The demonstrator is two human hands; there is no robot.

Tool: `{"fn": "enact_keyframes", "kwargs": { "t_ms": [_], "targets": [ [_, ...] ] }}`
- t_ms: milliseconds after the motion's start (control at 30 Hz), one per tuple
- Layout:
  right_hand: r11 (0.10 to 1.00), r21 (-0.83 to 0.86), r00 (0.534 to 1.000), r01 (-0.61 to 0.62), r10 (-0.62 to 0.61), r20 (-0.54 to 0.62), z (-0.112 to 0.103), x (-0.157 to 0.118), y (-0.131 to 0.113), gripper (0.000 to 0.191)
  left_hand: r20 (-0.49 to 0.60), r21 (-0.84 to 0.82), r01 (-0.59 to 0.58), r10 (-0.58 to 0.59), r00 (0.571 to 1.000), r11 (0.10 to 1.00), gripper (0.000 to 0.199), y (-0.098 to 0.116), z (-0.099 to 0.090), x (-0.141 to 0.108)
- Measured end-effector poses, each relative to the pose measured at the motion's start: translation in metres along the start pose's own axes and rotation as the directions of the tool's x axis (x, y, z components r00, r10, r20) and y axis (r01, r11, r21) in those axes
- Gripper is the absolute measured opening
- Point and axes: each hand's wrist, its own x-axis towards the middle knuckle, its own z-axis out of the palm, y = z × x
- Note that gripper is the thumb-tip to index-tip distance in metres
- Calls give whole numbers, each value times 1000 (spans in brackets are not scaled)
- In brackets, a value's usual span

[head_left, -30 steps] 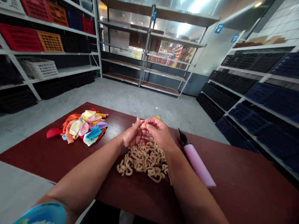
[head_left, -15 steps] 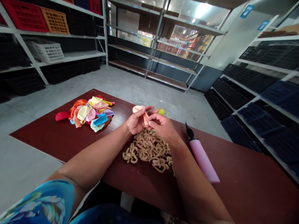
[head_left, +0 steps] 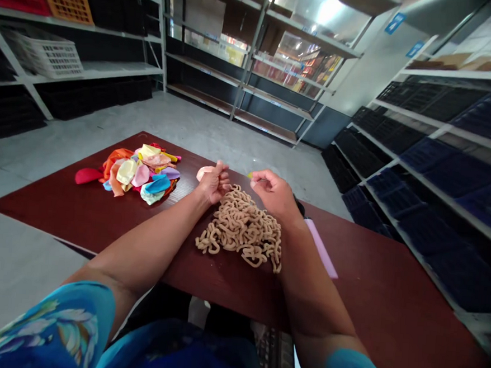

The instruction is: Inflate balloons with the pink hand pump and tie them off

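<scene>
Beyond the tan pile, my left hand is closed round a pale peach balloon, whose rounded end sticks out on the left. My right hand hovers apart from it to the right, fingers curled and thumb near the index finger; whether anything small is between them is hidden. A small yellow-green thing shows just by its fingertips. Below and between both hands lies a heap of tan, curly, worm-like pieces. Partly behind my right forearm is a pink hand pump, its black nozzle end mostly covered.
A pile of uninflated balloons in many colours lies at the left of the dark red table. Metal shelves stand across the floor, with a white basket at left and dark crates at right.
My hands were together on the peach balloon; my right hand has let go of it and drawn off to the right. The view has shifted, and my forearm now covers more of the pump.
</scene>
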Motion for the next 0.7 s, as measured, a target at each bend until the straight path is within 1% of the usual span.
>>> {"fn": "enact_keyframes", "kwargs": {
  "t_ms": [67, 133, 200, 267, 300, 367, 433, 467, 500, 567, 633, 667, 700],
  "targets": [
    [997, -73, 998, -33, 29, -56, -18, 4, 2, 26, 32, 6, 29, -29, 999, 1000, 20, 4, -5, 2],
    [982, -165, 994, -91, 79, -74, -39, 8, 9, 27, 79, 4, 49, -49, 996, 999, 14, 7, -8, 2],
    [936, -309, 986, -167, 149, -80, -64, 6, 21, 26, 122, -13, 73, -71, 990, 997, 11, 8, -9, 1],
    [847, -470, 968, -250, 228, -103, -86, -6, 37, 29, 127, -32, 86, -81, 989, 996, 19, 9, -10, 1],
    [790, -531, 950, -308, 282, -131, -95, -17, 46, 32, 117, -41, 83, -77, 990, 996, 23, 9, -11, 2],
    [672, -602, 895, -432, 401, -195, -108, -45, 64, 46, 93, -62, 62, -56, 994, 996, 25, 8, -13, 4],
    [567, -653, 841, -502, 495, -217, -113, -76, 80, 65, 89, -85, 51, -43, 995, 995, 19, 7, -16, 7],
    [516, -677, 815, -524, 533, -225, -112, -90, 86, 71, 93, -96, 48, -39, 995, 994, 15, 6, -18, 9],
    [469, -706, 792, -531, 571, -216, -111, -102, 91, 73, 96, -106, 45, -34, 995, 993, 12, 6, -20, 10],
    [406, -748, 771, -525, 600, -216, -105, -118, 96, 70, 87, -127, 25, -14, 996, 992, 10, 7, -23, 13],
    [363, -777, 780, -514, 574, -248, -96, -120, 92, 59, 54, -149, -20, 28, 998, 989, 12, 10, -26, 15],
    [368, -782, 797, -503, 547, -256, -91, -117, 88, 55, 34, -157, -46, 52, 998, 987, 13, 11, -28, 16],
    [395, -782, 823, -482, 509, -251, -86, -110, 82, 52, 18, -161, -68, 71, 997, 985, 14, 13, -29, 17]
  ]
}}
